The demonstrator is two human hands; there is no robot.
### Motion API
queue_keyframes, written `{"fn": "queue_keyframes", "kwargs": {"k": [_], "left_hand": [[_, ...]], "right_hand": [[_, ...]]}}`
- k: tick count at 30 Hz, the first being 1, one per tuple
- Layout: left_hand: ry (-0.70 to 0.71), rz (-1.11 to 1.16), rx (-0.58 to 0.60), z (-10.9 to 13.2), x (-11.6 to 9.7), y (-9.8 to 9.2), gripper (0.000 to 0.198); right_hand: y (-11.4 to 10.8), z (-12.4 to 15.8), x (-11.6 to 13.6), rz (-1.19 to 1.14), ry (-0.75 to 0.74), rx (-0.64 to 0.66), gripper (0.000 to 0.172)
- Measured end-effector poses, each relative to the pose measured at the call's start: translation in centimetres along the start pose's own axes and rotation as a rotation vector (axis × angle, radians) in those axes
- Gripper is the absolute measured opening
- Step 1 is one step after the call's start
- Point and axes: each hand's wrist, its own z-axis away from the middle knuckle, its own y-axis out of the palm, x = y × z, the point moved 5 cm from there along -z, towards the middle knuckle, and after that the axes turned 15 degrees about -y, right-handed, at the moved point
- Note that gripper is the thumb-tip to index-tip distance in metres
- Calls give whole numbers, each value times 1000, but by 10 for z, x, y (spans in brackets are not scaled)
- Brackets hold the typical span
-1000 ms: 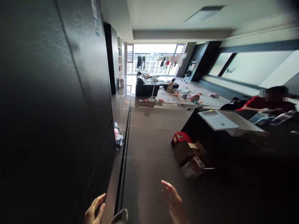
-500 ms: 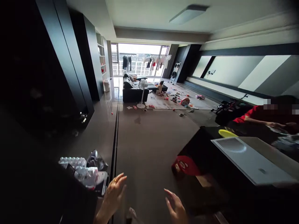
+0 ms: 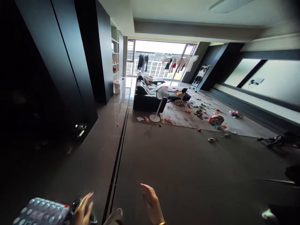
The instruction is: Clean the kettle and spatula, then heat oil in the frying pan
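My left hand [image 3: 82, 210] is low in the picture with its fingers stretched and nothing in it. Just to its left is a clear plastic-wrapped pack [image 3: 43, 212] with rows of round tops; a dark, shiny bag beside it is partly covered by the hand. Farther right, my right hand [image 3: 152, 203] hovers over the dark floor, fingers extended and empty, a gold band at the wrist. Between the hands the tip of a shoe [image 3: 119, 211] shows at the bottom edge.
Dark cabinets [image 3: 67, 62] line the left. Ahead are a white standing fan [image 3: 161, 104], a black sofa [image 3: 148, 103] and a small person [image 3: 181, 93] seated beside it. Toys, including a red round one [image 3: 216, 120], are scattered over the rug [image 3: 243, 129]. Laundry hangs by the window.
My view has moved forward and turned right. The table and the person in red have left the picture. The wrapped pack is nearer, and both hands sit farther left.
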Motion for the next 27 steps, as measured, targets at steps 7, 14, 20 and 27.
{"fn": "queue_keyframes", "kwargs": {"k": [7, 14, 20, 27], "left_hand": [[525, 62, 298, -298, -324, 133, 33], [239, -36, 116, -544, -334, 263, 33], [-278, -130, -41, -664, -194, 264, 37], [-558, -87, -263, -906, -180, 346, 29]], "right_hand": [[-118, -129, -219, 380, 375, -144, 44], [-96, -432, -392, 367, 192, -119, 28], [25, -800, -431, 68, -197, 165, 31], [127, -1051, -556, -19, -287, 211, 36]]}}
